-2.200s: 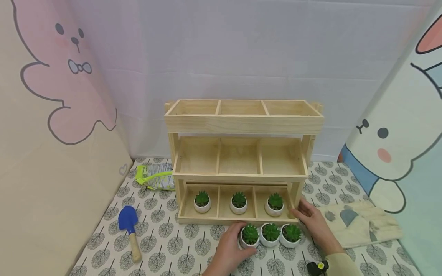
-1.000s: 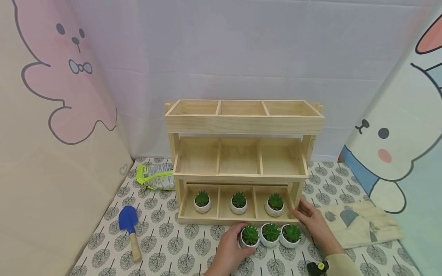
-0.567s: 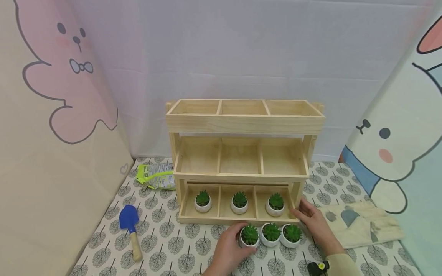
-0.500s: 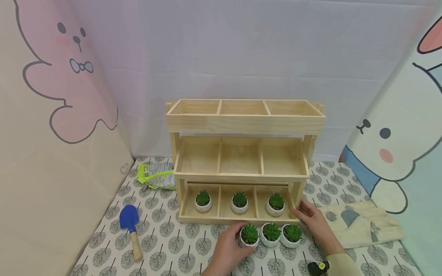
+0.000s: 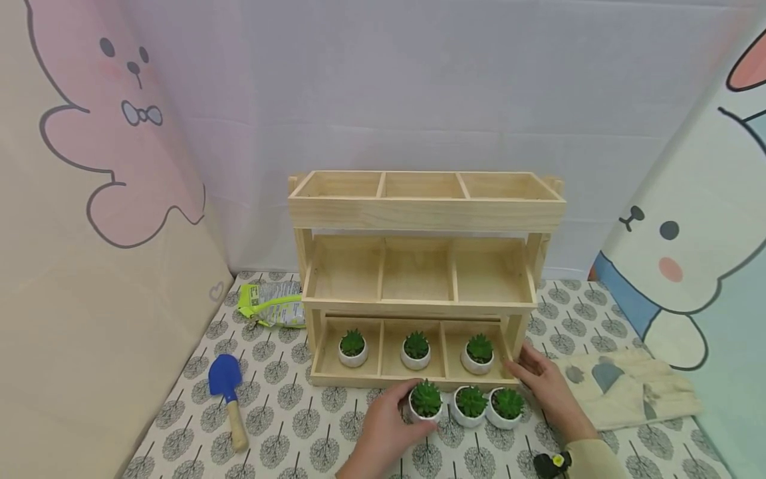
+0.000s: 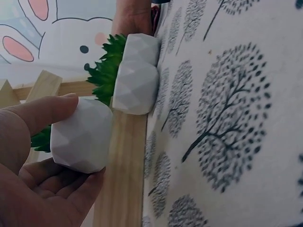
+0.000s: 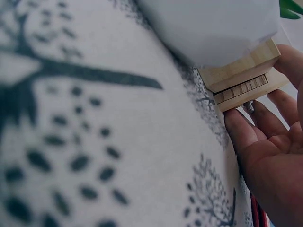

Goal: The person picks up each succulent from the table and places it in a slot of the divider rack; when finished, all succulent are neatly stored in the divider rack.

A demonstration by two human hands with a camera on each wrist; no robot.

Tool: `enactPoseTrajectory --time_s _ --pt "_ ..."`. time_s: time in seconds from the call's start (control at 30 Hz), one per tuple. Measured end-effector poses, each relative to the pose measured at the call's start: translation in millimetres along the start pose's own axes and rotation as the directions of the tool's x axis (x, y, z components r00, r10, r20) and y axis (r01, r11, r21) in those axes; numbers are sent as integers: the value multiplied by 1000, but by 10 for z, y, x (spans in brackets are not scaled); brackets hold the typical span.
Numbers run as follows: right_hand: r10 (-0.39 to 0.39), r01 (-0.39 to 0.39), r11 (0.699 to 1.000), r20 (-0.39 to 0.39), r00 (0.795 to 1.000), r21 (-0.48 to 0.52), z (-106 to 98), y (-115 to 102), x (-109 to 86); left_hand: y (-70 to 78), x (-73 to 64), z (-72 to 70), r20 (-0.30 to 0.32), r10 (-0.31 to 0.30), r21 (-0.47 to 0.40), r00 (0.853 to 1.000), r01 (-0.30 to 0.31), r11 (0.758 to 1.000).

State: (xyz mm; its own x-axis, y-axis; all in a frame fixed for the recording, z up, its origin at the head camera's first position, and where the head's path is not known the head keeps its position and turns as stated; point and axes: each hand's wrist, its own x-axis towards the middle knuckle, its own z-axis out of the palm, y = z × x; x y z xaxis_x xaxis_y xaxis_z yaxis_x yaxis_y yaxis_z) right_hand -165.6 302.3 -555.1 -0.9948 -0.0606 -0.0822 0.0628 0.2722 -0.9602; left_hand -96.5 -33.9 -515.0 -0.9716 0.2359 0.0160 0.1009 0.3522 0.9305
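Note:
My left hand (image 5: 383,426) grips a small potted succulent (image 5: 426,400) by its white faceted pot (image 6: 83,137), thumb on one side and fingers on the other. In the left wrist view the pot is off the cloth, close to the shelf's front board. Two similar succulents (image 5: 469,403) (image 5: 507,404) stand side by side to its right on the cloth. My right hand (image 5: 547,392) holds the lower right corner of the three-tier wooden shelf (image 5: 425,214), thumb and fingers around the wood end (image 7: 244,71). Three more succulents (image 5: 353,347) sit in the bottom tier, one per compartment.
A blue hand trowel (image 5: 226,382) with a wooden handle lies at the left. Behind it is a green and grey bag (image 5: 272,305), partly hidden by the shelf. Pale work gloves (image 5: 628,389) lie to the right of my right hand. Printed curtains stand on both sides.
My left hand has raised the leftmost front succulent and shifted it slightly left, opening a gap beside the middle one. My right hand stays at the shelf corner.

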Motion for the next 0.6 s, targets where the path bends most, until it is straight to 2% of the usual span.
enactPoseTrajectory --time_s 0.2,0.37,0.6 --pt "4 -4 1000 1 1000 10 -1 0 9 77 37 -134 -43 75 32 996 -74 997" --pt "5 -5 1000 0 1000 11 -4 0 4 162 70 -276 -70 101 88 992 -94 992" --pt "-22 22 1000 1 1000 12 -4 -20 -13 317 116 -489 -84 157 84 984 -150 985"
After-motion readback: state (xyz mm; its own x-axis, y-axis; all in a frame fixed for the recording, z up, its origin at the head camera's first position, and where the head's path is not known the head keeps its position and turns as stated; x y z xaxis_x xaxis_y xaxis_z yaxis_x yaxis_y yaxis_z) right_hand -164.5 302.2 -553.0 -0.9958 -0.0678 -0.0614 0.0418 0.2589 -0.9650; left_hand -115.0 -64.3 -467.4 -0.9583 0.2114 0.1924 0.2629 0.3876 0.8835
